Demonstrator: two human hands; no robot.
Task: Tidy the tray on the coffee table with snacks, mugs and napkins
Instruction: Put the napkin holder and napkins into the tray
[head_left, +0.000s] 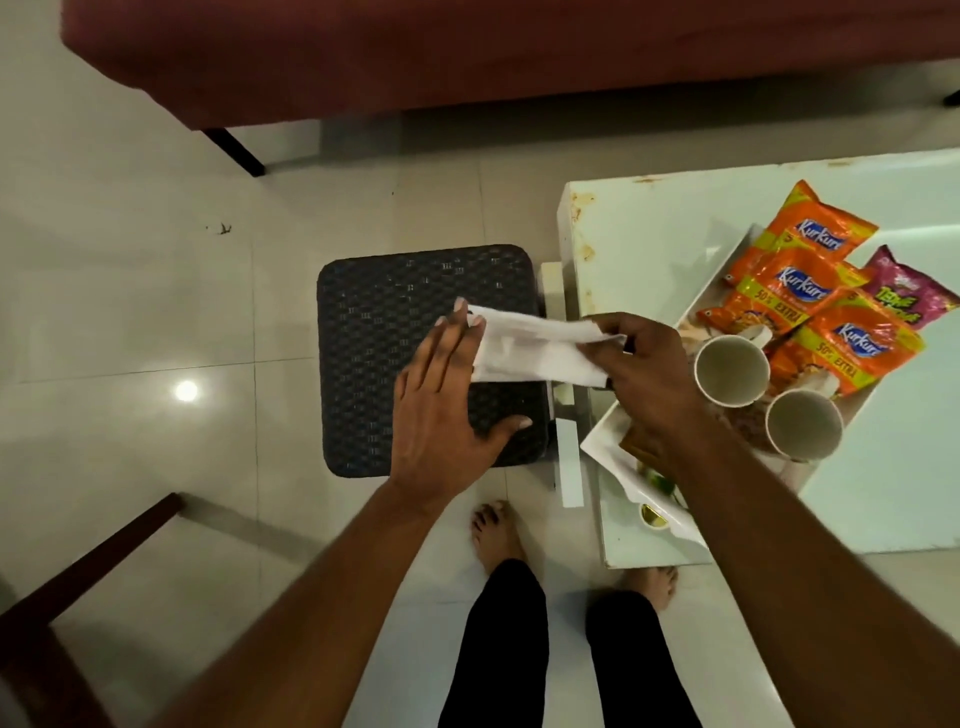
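A white napkin is stretched between both hands above a dark woven stool. My left hand pinches its left end with fingertips, the other fingers spread. My right hand grips its right end. To the right, a white tray sits on the coffee table. On the tray stand two empty white mugs, with several orange Kurkure snack packs and a pink pack behind them. My right forearm hides part of the tray.
The dark woven stool stands left of the table. A red sofa spans the top. A wooden chair frame sits at lower left. My bare feet stand on the tiled floor below the stool.
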